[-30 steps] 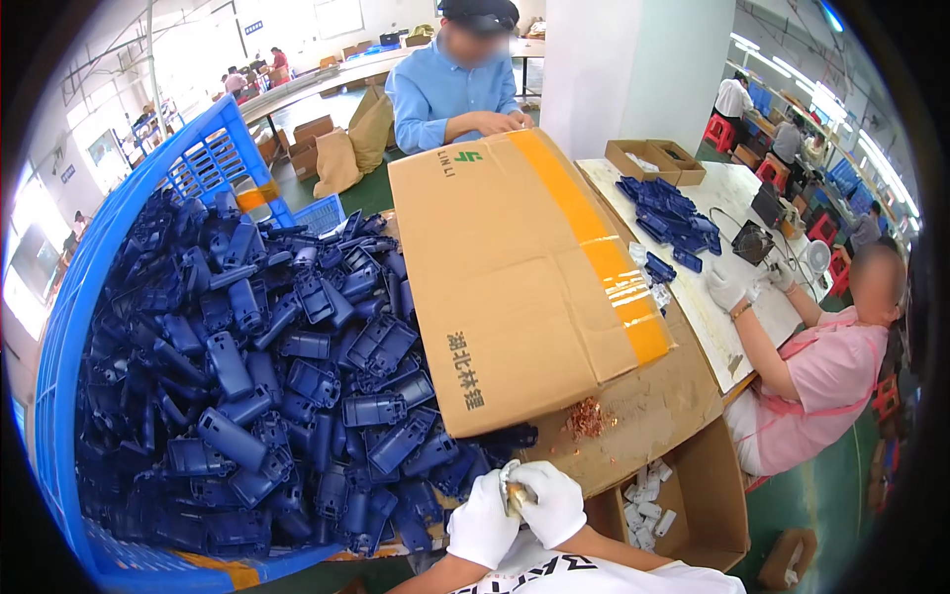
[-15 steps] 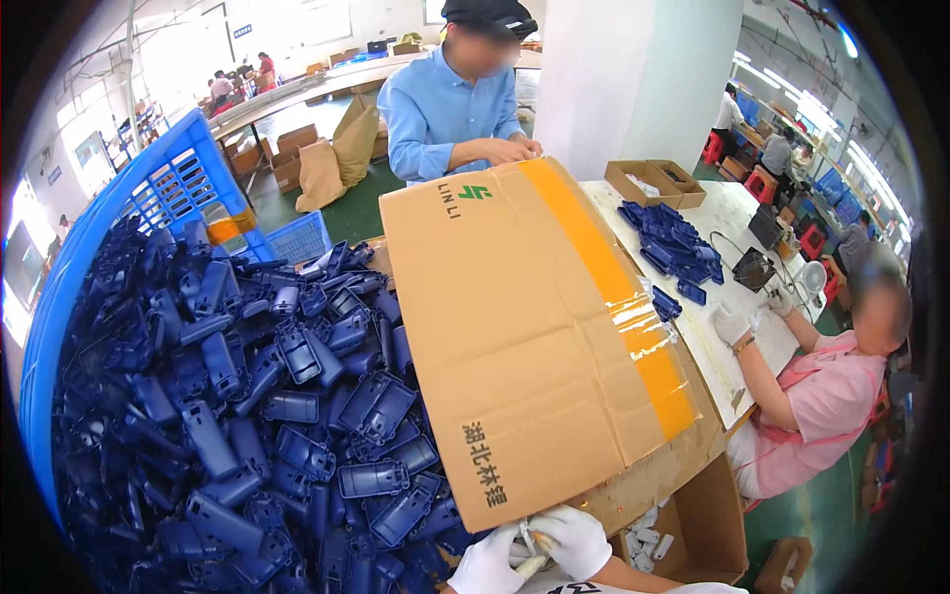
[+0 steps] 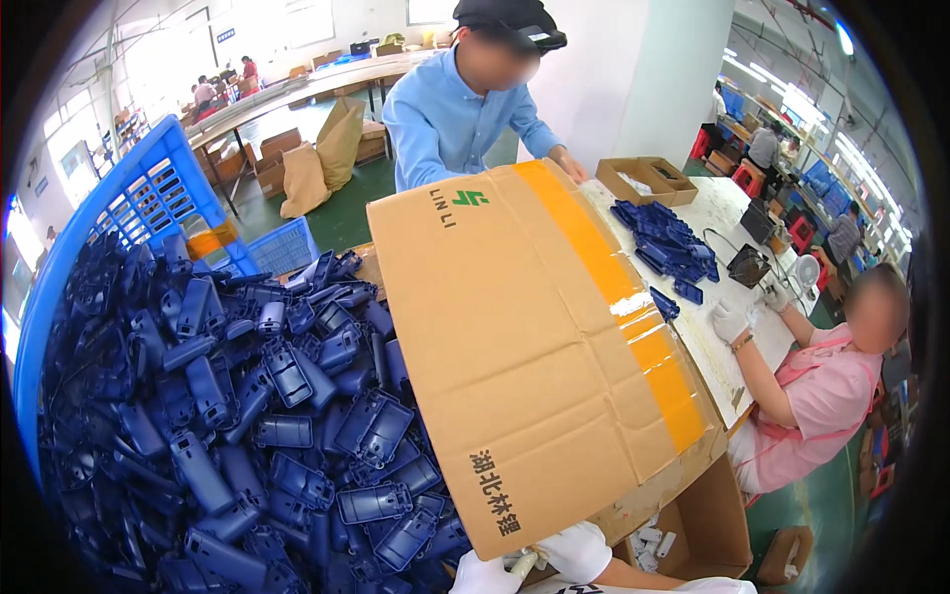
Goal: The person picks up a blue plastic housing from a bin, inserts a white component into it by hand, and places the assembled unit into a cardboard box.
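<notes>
Lower in the frame than earlier, the left hand [image 3: 483,574] and right hand [image 3: 577,551] flank a small pale piece [image 3: 522,565] at bottom centre—grips part-hidden by the carton [image 3: 515,346], so I cannot tell—with white parts [image 3: 648,544] at lower right, the remaining work unclear.

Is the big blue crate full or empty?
Full: dark blue plastic parts lie heaped in the crate, hiding its bottom.
</notes>
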Tool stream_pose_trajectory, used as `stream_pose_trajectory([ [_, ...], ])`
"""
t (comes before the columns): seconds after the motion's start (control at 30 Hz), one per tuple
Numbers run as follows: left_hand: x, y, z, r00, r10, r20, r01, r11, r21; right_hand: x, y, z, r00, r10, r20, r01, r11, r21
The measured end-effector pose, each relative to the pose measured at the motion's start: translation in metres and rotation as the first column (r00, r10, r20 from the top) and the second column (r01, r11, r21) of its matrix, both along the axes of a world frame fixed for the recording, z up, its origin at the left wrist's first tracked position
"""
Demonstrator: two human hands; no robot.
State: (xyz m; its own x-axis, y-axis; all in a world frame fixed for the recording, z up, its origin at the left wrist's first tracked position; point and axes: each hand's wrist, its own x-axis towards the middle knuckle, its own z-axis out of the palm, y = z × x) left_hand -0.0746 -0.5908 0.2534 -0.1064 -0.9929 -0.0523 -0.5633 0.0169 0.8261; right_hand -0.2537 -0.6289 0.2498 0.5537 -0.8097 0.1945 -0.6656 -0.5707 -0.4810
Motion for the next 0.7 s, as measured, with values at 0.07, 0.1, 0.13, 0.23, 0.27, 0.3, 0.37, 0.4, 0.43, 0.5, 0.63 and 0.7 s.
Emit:
stream_pose_trajectory([
  [0.07, 0.0, 0.0003, -0.0006, 1.0, 0.003, 0.012, -0.003, 1.0, -0.031, 0.0003, 0.0025, -0.0036, 1.0, -0.005, -0.013, 0.005, 1.0, -0.014],
  [0.1, 0.0, 0.0004, -0.0006, 1.0, 0.01, 0.023, -0.008, 0.998, -0.061, 0.0007, 0.0037, -0.0038, 1.0, -0.009, -0.013, 0.009, 1.0, -0.016],
  [0.13, 0.0, 0.0003, 0.0009, 1.0, 0.005, 0.022, -0.004, 0.998, -0.062, 0.0016, 0.0056, -0.0035, 0.999, -0.036, -0.018, 0.036, 0.999, 0.028],
  [0.23, 0.0, -0.0004, 0.0041, 1.0, 0.009, -0.016, -0.009, 1.0, -0.005, 0.0057, 0.0047, -0.001, 0.997, -0.064, -0.05, 0.069, 0.991, 0.111],
  [0.27, -0.0001, -0.0001, 0.0025, 0.999, 0.024, -0.033, -0.024, 1.0, 0.006, 0.0067, 0.0037, -0.0003, 0.995, -0.06, -0.076, 0.071, 0.986, 0.151],
  [0.3, -0.0001, 0.0006, 0.0014, 0.998, 0.039, -0.05, -0.038, 0.999, 0.017, 0.0062, 0.0053, -0.0019, 0.995, -0.063, -0.075, 0.074, 0.986, 0.149],
  [0.37, -0.0003, 0.0005, 0.0001, 0.999, 0.044, -0.029, -0.045, 0.998, -0.033, 0.0038, 0.0076, -0.0071, 0.993, -0.111, -0.038, 0.116, 0.975, 0.189],
  [0.4, -0.0004, 0.0003, -0.0004, 0.999, 0.052, -0.01, -0.053, 0.995, -0.079, 0.0037, 0.0075, -0.0066, 0.993, -0.112, -0.037, 0.117, 0.976, 0.186],
  [0.43, -0.0011, 0.001, -0.0009, 0.999, 0.051, -0.008, -0.051, 0.996, -0.079, 0.0043, 0.0085, -0.0057, 0.991, -0.13, -0.018, 0.131, 0.973, 0.189],
  [0.5, -0.0032, 0.0019, -0.0016, 0.983, 0.132, -0.125, -0.14, 0.988, -0.061, 0.0059, 0.0087, -0.0052, 0.989, -0.149, 0.002, 0.146, 0.97, 0.193],
  [0.63, -0.0034, 0.0001, 0.0015, 0.987, 0.145, -0.066, -0.153, 0.977, -0.149, 0.0095, 0.0037, -0.0002, 0.985, -0.113, 0.133, 0.094, 0.985, 0.144],
  [0.7, -0.0046, -0.0008, 0.0036, 0.985, 0.167, -0.035, -0.17, 0.977, -0.13, 0.0086, 0.0012, 0.0017, 0.992, -0.071, 0.105, 0.058, 0.991, 0.119],
])
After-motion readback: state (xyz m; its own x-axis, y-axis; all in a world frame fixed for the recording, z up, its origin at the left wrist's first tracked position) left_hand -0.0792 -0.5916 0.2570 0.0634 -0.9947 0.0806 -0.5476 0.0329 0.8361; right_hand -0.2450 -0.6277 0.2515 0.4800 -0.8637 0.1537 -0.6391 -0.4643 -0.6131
